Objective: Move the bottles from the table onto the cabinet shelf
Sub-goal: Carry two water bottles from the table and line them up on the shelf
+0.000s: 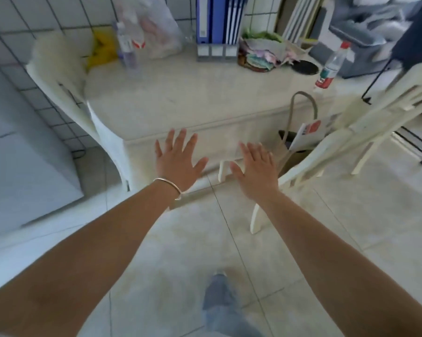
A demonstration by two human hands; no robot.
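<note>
A clear bottle with a pale purple label (127,45) stands at the back left of the cream table (185,103). A second clear bottle with a red cap and red label (330,66) stands near the table's right edge. My left hand (178,159), with a thin bracelet on the wrist, and my right hand (258,166) are both stretched out in front of the table's near edge, fingers spread, holding nothing. Both hands are well short of either bottle. No cabinet shelf can be made out.
Blue file binders (217,20), a plastic bag (154,27), a yellow item (103,47) and a heap of cloth (261,54) line the table's back. White chairs stand at the left (66,76) and right (338,142). A white appliance (22,166) is at the left.
</note>
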